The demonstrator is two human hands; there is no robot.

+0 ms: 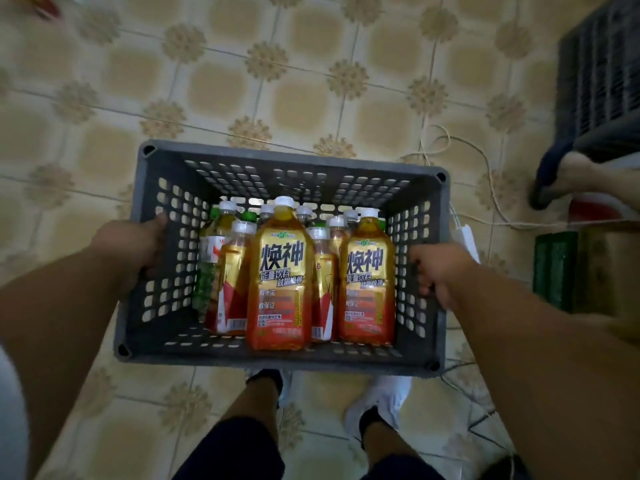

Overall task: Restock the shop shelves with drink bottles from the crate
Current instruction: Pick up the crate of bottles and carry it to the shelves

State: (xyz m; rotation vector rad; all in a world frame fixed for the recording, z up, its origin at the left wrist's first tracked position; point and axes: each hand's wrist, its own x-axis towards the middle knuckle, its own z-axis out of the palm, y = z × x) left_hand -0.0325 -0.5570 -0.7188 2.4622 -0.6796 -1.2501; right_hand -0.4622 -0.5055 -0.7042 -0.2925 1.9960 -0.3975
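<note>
**Crate of drink bottles held in both hands above the tiled floor**

Floor tiles in beige with brown flower motifs fill most of the view. Above them a grey perforated plastic crate is held level in front of the person, whose legs and white shoes show below its near edge. A second dark slatted crate stands at the upper right, beside another person's foot in a dark sandal, and a thin white cord loops over the tiles near it. A green box sits at the right edge.

Inside the crate the drink bottles stand upright, crowded toward the near and right part. Two large orange bottles with gold labels and white caps are nearest the camera; smaller orange bottles with red and white labels stand between and behind them, and green-capped bottles sit at the left of the group.

The left hand grips the crate's left wall, fingers curled over the rim. The right hand grips the right wall likewise, fingers hooked on the rim.
</note>
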